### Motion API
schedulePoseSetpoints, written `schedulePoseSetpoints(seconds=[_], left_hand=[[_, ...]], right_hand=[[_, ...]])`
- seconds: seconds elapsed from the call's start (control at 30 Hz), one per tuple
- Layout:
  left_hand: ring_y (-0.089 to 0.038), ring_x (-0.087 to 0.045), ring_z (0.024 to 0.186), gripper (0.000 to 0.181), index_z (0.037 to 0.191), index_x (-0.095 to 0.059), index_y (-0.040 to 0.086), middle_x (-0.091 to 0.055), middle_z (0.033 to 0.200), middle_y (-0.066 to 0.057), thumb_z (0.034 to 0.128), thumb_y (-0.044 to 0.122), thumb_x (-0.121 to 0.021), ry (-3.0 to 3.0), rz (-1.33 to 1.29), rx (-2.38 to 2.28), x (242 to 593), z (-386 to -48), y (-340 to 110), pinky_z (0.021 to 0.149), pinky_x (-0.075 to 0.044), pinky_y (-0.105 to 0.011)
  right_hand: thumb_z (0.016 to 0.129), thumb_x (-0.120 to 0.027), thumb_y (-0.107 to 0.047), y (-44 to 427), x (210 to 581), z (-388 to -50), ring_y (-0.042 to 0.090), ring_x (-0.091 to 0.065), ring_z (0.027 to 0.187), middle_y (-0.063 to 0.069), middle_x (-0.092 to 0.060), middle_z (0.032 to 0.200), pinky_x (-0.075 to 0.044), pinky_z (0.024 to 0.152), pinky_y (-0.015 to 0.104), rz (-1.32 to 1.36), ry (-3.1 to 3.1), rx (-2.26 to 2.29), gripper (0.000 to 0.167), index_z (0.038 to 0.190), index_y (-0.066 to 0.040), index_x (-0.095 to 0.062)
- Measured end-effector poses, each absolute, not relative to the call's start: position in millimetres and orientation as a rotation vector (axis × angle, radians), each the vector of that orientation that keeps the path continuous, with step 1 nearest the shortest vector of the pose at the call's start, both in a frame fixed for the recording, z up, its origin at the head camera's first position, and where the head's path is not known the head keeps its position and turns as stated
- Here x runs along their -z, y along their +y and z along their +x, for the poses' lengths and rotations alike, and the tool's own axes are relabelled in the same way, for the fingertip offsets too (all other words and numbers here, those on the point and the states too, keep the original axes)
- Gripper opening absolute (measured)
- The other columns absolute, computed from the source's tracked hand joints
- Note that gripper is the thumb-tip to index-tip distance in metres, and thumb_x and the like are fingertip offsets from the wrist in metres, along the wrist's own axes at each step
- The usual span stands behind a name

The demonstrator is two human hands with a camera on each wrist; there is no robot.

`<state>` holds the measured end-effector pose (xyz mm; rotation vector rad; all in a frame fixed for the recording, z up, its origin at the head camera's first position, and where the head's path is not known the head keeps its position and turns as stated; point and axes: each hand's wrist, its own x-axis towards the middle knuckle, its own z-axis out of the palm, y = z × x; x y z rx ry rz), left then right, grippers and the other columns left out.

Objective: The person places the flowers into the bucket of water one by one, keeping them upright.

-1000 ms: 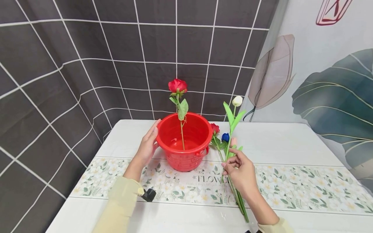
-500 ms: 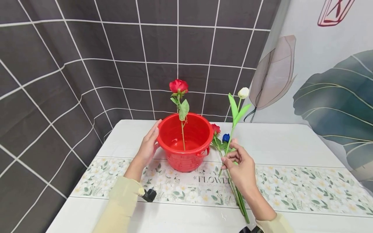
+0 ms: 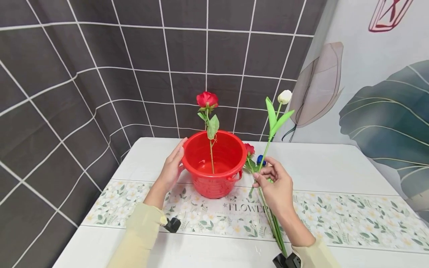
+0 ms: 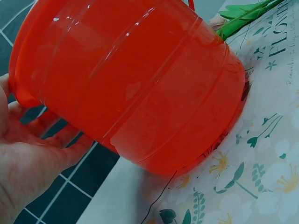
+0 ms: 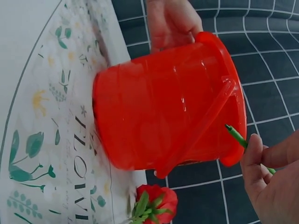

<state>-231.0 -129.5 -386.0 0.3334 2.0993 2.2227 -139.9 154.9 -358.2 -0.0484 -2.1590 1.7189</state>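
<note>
With left grip spread against left side of bucket, probably steadying it. Inside, seemingly propping rose upright. Right of bucket, above table, pinching low on tulip stem with right grip, probably leaving bloom clear.

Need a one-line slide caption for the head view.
Left hand against a red bucket with one red rose standing inside; right hand holding a white tulip beside it.
</note>
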Motion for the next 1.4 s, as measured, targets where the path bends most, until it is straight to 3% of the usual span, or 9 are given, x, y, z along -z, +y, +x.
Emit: schedulePoseSetpoints(seconds=[0.6, 1.0, 1.4], left_hand=[[-0.025, -0.034, 0.137, 0.050, 0.153, -0.026, 0.024, -0.031, 0.154, 0.000, 0.1044, 0.033, -0.036, 2.099, 0.338, -2.226, 385, -230, -130, 0.106, -0.037, -0.051], [-0.023, -0.036, 0.136, 0.049, 0.152, -0.028, 0.027, -0.033, 0.153, 0.001, 0.1044, 0.033, -0.037, 2.111, 0.325, -2.218, 387, -231, -129, 0.105, -0.040, -0.049], [-0.026, -0.035, 0.137, 0.050, 0.153, -0.027, 0.023, -0.033, 0.153, -0.002, 0.1045, 0.032, -0.036, 2.098, 0.352, -2.239, 386, -231, -130, 0.106, -0.037, -0.052]], right_hand=[[0.080, -0.068, 0.013, 146, 350, -153, 0.011, -0.062, 0.068, 0.019, -0.061, 0.085, -0.057, 0.058, 0.029, 0.062, -2.045, -1.704, 0.056, 0.131, -0.005, -0.053], [0.080, -0.070, 0.011, 140, 343, -161, 0.019, -0.063, 0.068, 0.016, -0.063, 0.085, -0.057, 0.059, 0.028, 0.137, -2.010, -1.695, 0.057, 0.132, -0.006, -0.053], [0.082, -0.070, 0.008, 130, 324, -177, 0.014, -0.062, 0.062, 0.015, -0.063, 0.086, -0.057, 0.060, 0.026, 0.156, -2.021, -1.672, 0.053, 0.130, -0.007, -0.053]])
